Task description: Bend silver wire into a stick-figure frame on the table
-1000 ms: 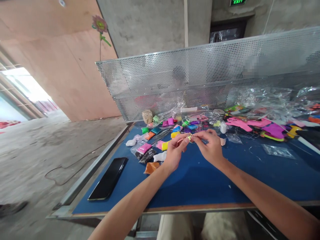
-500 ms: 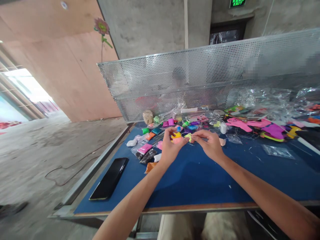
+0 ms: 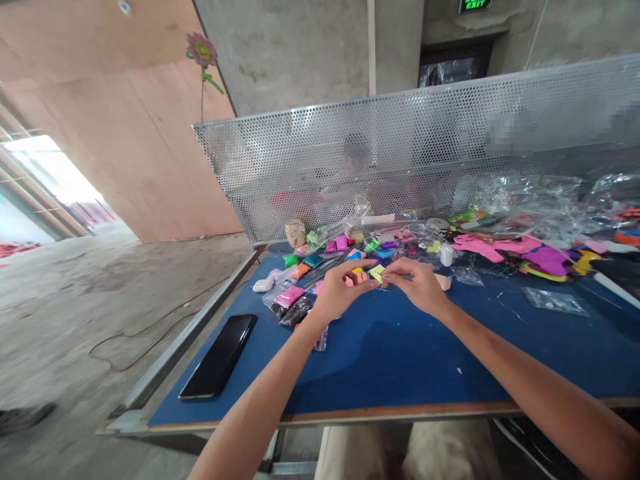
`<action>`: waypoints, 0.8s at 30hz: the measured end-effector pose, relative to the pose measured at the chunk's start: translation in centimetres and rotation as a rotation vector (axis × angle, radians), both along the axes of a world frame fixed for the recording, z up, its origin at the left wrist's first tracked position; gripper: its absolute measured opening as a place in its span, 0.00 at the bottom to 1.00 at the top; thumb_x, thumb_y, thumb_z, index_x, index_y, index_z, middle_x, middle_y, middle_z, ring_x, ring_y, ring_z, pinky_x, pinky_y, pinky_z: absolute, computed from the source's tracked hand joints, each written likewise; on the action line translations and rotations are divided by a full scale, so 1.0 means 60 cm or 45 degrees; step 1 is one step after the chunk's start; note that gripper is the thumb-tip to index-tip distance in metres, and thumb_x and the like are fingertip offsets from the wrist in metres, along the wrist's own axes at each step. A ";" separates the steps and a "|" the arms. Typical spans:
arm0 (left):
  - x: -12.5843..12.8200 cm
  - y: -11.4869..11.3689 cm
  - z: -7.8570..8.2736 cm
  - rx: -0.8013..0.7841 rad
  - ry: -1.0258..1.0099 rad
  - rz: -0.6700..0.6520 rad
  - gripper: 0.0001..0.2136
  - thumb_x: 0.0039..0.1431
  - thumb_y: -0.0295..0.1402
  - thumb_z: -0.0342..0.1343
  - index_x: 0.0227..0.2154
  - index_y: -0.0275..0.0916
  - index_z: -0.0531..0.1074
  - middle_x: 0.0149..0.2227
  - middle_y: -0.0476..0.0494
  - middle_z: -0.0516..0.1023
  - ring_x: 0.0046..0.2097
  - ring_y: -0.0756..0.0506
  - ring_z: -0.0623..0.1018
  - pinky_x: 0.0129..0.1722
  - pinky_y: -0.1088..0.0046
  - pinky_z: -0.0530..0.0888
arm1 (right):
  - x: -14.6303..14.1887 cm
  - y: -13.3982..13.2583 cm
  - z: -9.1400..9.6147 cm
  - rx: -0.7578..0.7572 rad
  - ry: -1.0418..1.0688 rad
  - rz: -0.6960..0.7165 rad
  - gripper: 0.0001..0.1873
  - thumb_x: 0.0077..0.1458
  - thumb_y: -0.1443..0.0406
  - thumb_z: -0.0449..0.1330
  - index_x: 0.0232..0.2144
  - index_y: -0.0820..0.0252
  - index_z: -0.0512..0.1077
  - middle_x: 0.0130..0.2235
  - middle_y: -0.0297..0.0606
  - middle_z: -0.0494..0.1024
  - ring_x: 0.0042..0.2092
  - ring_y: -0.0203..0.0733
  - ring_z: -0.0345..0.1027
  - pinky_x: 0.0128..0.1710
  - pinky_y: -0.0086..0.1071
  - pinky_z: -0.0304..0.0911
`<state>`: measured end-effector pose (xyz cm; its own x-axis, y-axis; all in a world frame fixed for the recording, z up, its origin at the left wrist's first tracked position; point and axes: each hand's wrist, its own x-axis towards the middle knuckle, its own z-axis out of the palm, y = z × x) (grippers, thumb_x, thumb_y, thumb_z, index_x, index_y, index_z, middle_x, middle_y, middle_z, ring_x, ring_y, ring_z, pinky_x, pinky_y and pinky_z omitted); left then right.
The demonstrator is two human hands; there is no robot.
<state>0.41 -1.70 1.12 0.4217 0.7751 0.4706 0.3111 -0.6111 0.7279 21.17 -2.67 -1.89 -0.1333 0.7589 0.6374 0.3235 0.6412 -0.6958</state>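
A small yellow-green piece, soft-looking like modelling clay or its packet, is between my two hands above the blue table. My left hand has its thumb and forefinger on either side of the piece, at its left edge. With fingertips pinched together, my right hand grips the right side of it. Just behind the left fingers lie a blue-and-white packet and yellow and peach pieces, partly covered. A peach lump rests beside the right hand.
A black phone lies at the table's left. Pink packets, dark packets and white lumps sit left of my hands. Pink shapes, purple shapes and clear plastic bags spread rightward. A perforated metal screen stands behind.
My left hand has lowered slightly, its forefinger now stretched toward the yellow-green piece. More of the blue-and-white packet shows behind it. The right hand keeps its pinch nearly in place.
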 end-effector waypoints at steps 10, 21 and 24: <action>-0.003 -0.002 0.001 0.130 -0.020 -0.030 0.10 0.56 0.42 0.63 0.39 0.46 0.81 0.41 0.44 0.82 0.41 0.41 0.77 0.42 0.64 0.72 | 0.000 -0.008 0.010 -0.170 0.094 0.167 0.13 0.58 0.54 0.61 0.31 0.55 0.78 0.28 0.34 0.80 0.32 0.42 0.75 0.35 0.35 0.68; -0.001 0.001 -0.002 0.088 0.051 -0.053 0.10 0.59 0.40 0.59 0.40 0.43 0.80 0.39 0.43 0.82 0.35 0.46 0.77 0.35 0.70 0.72 | -0.003 -0.006 0.009 -0.351 0.074 0.162 0.17 0.58 0.51 0.60 0.28 0.57 0.77 0.26 0.34 0.80 0.26 0.38 0.69 0.26 0.31 0.61; 0.002 -0.001 0.000 -0.006 0.016 -0.104 0.14 0.59 0.41 0.59 0.45 0.41 0.77 0.41 0.42 0.81 0.31 0.49 0.75 0.30 0.72 0.71 | -0.002 -0.007 0.008 -0.284 0.061 0.121 0.17 0.59 0.51 0.59 0.30 0.57 0.77 0.26 0.36 0.80 0.27 0.40 0.72 0.27 0.32 0.63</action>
<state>0.53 -1.79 1.10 0.4896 0.7401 0.4610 0.2694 -0.6312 0.7273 21.07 -3.08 -1.41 -0.1845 0.8671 0.4627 0.2324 0.4960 -0.8367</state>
